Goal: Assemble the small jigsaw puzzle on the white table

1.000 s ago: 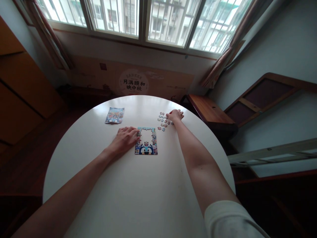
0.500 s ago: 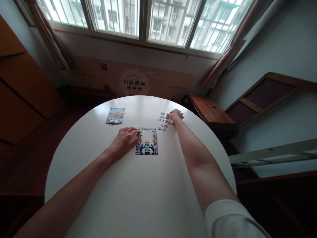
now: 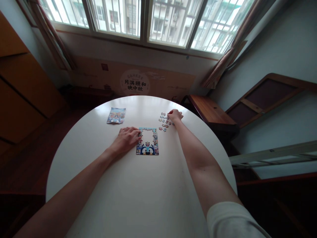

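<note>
A jigsaw puzzle point(image 3: 148, 151) lies flat on the white table, its picture border joined around a bare middle and a blue cartoon face along its near side. My left hand point(image 3: 126, 138) rests palm down with its fingers stretched out, fingertips on the puzzle's left edge. Loose puzzle pieces point(image 3: 163, 120) are scattered beyond the puzzle to the right. At the right side of this scatter, my right hand point(image 3: 176, 115) has its thumb and fingers pinched together on a puzzle piece, mostly hidden by the fingers.
On the round white table point(image 3: 119, 198), a printed picture packet point(image 3: 116, 115) lies at the far left. A wooden bench point(image 3: 213, 110) stands past the table's right edge. Barred windows point(image 3: 170, 23) and a printed banner point(image 3: 158, 79) are beyond the far side.
My right hand's fingers have drawn slightly closer together at the loose pieces. My left hand stays on the puzzle's edge. The whole view has shifted very slightly.
</note>
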Available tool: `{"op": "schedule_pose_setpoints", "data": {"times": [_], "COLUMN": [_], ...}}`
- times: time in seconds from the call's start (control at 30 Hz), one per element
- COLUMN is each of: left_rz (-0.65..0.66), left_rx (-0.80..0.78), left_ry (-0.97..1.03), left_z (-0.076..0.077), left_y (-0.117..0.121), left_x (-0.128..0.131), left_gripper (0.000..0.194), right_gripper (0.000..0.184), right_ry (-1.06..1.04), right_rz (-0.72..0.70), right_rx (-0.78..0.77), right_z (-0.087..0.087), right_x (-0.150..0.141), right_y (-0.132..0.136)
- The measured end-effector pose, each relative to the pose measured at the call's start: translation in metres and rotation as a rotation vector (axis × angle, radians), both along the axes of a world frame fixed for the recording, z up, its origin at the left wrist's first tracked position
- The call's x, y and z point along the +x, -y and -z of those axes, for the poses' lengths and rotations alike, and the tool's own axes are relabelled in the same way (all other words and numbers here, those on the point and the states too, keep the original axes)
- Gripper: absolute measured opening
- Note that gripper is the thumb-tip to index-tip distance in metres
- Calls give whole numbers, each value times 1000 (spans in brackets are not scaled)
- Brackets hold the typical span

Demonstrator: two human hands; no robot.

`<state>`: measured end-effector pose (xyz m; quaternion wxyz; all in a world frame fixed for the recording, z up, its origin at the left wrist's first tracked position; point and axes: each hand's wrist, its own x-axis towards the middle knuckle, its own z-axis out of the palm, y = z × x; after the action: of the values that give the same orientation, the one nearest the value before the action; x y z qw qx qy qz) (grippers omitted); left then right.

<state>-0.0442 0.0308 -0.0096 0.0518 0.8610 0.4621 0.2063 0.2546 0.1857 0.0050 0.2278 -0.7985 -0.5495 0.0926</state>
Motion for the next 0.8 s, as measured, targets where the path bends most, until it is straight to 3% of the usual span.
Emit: {"op": "schedule_pose_setpoints", "data": {"times": [0.23,0.37,0.47,0.6,0.8], "left_rz": [-12,-14,-14,-14,-11], "left_rx": [4,5,8,24,42], "left_ry": [-15,-19,-17,-24,-37], "left_z": [-1,-4,-3,-1,0], "left_y": [1,2,1,1,1], "left_x": [1,2,1,0,-1], "left_gripper": [33,32,32,33,34], "right_gripper": [7,7,18,17,12], "right_ry": [-22,-230,-318,-465,-529], "right_rz": [-163,-437,-654,-863,-951], "right_rx": [174,262,248,206,200], "right_z": [-14,-27,-32,-25,-5], "right_x": [-2,-14,-32,-52,-62], "right_y": [11,29,57,98,123]}}
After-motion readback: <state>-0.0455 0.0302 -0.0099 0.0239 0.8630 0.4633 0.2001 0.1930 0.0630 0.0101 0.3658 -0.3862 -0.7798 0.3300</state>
